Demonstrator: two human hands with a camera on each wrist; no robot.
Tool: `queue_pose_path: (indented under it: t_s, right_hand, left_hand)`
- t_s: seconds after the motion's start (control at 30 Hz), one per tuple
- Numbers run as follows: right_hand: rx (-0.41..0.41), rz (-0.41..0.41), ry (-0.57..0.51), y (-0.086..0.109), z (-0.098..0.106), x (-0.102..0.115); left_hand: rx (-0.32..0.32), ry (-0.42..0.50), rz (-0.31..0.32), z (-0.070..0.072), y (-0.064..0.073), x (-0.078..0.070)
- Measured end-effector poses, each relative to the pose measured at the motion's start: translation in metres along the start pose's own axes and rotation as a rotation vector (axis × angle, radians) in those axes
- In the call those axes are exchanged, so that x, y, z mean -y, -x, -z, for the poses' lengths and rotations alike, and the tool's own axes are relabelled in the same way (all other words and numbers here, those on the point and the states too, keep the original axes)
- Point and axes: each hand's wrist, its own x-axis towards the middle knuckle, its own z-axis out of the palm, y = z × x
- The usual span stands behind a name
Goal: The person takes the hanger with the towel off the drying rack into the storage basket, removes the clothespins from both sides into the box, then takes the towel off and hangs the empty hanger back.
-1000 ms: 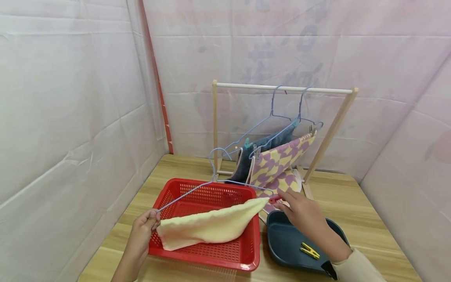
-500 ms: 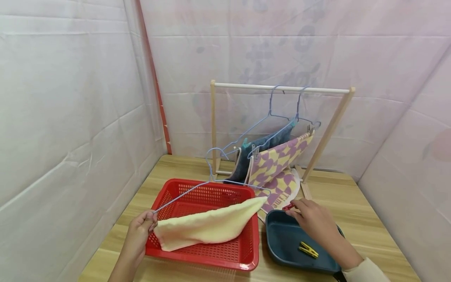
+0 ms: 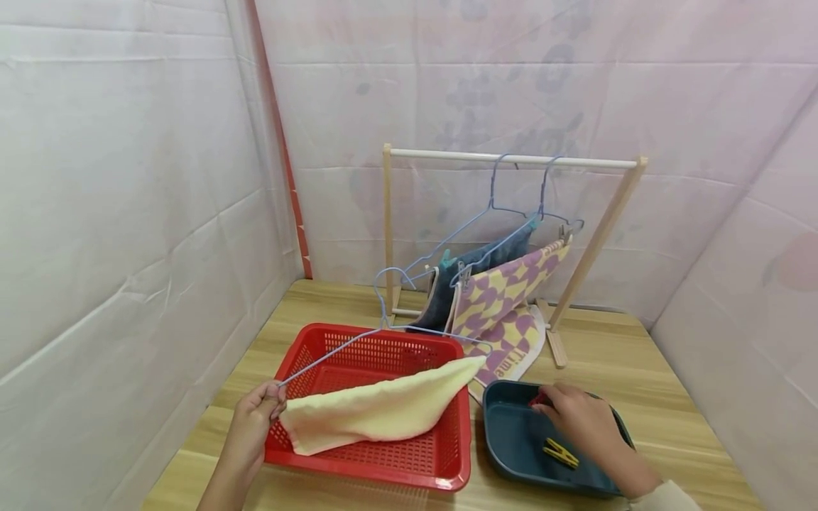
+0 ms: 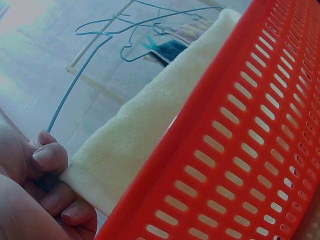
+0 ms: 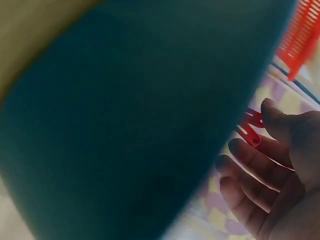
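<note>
My left hand [image 3: 255,411] grips the left end of a blue wire hanger [image 3: 332,353] at the left side of the red basket. A pale yellow towel [image 3: 383,408] hangs below the hanger, over the basket; its left corner is at my left fingers [image 4: 52,155]. The towel's right corner sits up by the hanger's right end, and what holds it there cannot be seen. My right hand [image 3: 578,419] is over the dark blue tray [image 3: 508,429], pinching a red clothespin [image 5: 250,134] between thumb and forefinger. In the tray lies a yellow clothespin [image 3: 561,453].
The red basket [image 3: 456,468] stands left of the tray. Behind them, a wooden drying rack [image 3: 386,227] carries two hangers with a dark blue towel [image 3: 482,259] and a purple-and-yellow towel [image 3: 511,284] clipped on. White curtain walls [image 3: 128,213] enclose the table [image 3: 345,301].
My right hand has moved right and down with the red clothespin, from the towel's right corner to over the tray. My left hand, the hanger and the pale towel have barely shifted.
</note>
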Motion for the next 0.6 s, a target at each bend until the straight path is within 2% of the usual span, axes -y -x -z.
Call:
queue_pose_path:
  t_s: [0.17, 0.6]
  right_hand:
    - [0.091, -0.041, -0.027, 0.004, -0.008, -0.003]
    - [0.142, -0.065, 0.017, 0.013, -0.016, -0.011]
  left_hand:
    - [0.0, 0.002, 0.007, 0.0, 0.0, -0.001]
    - [0.004, 0.006, 0.011, 0.0, 0.001, -0.001]
